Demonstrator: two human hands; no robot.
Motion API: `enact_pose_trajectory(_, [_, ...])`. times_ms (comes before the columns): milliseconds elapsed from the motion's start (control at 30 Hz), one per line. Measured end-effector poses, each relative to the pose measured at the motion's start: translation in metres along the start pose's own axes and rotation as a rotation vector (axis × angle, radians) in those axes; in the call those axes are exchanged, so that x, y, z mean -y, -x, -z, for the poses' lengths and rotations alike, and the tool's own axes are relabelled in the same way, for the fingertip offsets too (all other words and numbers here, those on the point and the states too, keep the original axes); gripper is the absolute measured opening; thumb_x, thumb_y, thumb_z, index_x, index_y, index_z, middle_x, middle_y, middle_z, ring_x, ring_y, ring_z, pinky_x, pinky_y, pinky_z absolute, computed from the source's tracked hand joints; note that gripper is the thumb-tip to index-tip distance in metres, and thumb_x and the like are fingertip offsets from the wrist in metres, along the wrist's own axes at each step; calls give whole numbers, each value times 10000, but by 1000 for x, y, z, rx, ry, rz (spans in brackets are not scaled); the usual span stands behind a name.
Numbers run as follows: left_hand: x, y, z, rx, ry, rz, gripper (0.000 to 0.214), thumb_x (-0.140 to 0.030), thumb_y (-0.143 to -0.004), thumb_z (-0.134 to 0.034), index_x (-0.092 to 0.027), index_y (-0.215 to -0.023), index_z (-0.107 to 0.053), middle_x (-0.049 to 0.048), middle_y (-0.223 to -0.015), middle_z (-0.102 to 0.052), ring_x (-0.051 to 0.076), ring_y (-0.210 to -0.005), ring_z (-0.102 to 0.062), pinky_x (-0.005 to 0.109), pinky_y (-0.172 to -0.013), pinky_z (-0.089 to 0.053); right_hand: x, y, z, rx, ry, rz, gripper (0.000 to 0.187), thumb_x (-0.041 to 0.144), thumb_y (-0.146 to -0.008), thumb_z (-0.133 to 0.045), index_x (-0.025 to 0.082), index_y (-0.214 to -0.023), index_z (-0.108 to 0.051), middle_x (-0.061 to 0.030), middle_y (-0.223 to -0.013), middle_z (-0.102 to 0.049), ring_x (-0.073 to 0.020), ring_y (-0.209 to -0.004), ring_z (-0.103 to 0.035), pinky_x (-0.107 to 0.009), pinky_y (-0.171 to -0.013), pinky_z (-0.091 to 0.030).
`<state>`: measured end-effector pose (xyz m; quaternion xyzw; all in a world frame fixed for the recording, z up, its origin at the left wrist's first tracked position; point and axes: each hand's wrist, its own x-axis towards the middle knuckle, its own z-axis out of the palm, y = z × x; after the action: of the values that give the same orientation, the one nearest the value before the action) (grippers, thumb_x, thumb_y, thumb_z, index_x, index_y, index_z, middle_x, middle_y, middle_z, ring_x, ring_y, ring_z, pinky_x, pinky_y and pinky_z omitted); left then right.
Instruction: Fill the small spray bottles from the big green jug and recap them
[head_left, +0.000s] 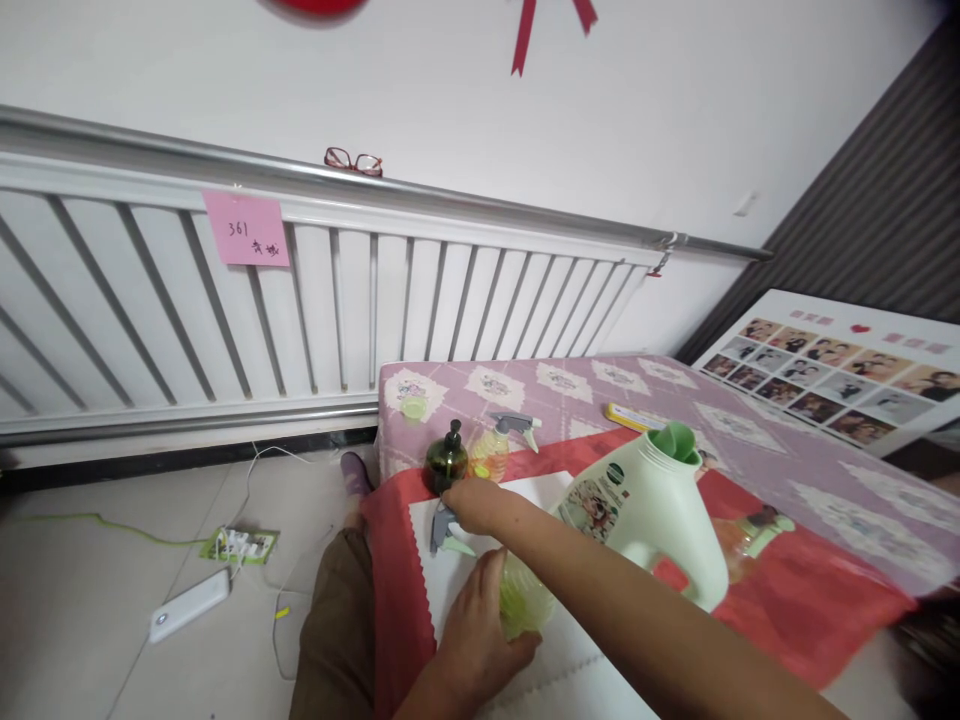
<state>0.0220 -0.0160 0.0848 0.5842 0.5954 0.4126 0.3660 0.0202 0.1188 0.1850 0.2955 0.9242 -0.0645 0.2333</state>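
Note:
My left hand is wrapped around a ribbed, see-through yellow-green bottle low in the view. Its top is hidden behind my right forearm. Reaching across from the right, my right hand has its fingers closed on a grey trigger sprayer head with a pale green lever. Just beyond that hand stand a dark green pump bottle and a clear spray bottle with a grey trigger top. A large pale green jug with a green cap stands right of my forearm, which covers part of it.
A red cloth and a white sheet lie over the lilac patterned table cover. Another clear bottle is at the right, a yellow box behind. A radiator lines the wall. Cables, a power strip and white power bank lie on the floor.

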Motion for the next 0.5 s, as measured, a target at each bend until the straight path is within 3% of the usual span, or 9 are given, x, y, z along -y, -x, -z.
enact_pose_trajectory(300, [6, -1, -3, 17, -12, 1, 889, -260, -622, -661, -155, -1404, -252, 118, -1452, -357, 287, -1333, -335, 408, -1129, -274, -4, 4, 8, -90, -57, 31, 264, 320, -894, -569, 187, -1122, -586, -58, -1136, -626, -183, -950, -628, -387, -808, -533])
enact_pose_trajectory(400, [8, 0, -5, 9, -30, -4, 889, -252, -629, -651, -149, -1410, -240, 122, -1467, -339, 287, -1349, -315, 417, -1139, -260, -3, 23, 21, -209, -82, 66, 226, 207, -827, -629, 167, -1049, -632, -93, -1015, -679, -230, -908, -648, -372, -763, -519])
enact_pose_trajectory(500, [10, 0, -7, -10, -52, -9, 855, -236, -637, -632, -152, -1401, -259, 122, -1455, -359, 283, -1341, -333, 417, -1129, -278, -2, 55, 31, -360, -125, 100, 318, 180, -803, -611, 187, -1121, -606, -110, -1069, -674, -257, -974, -635, -355, -794, -487])
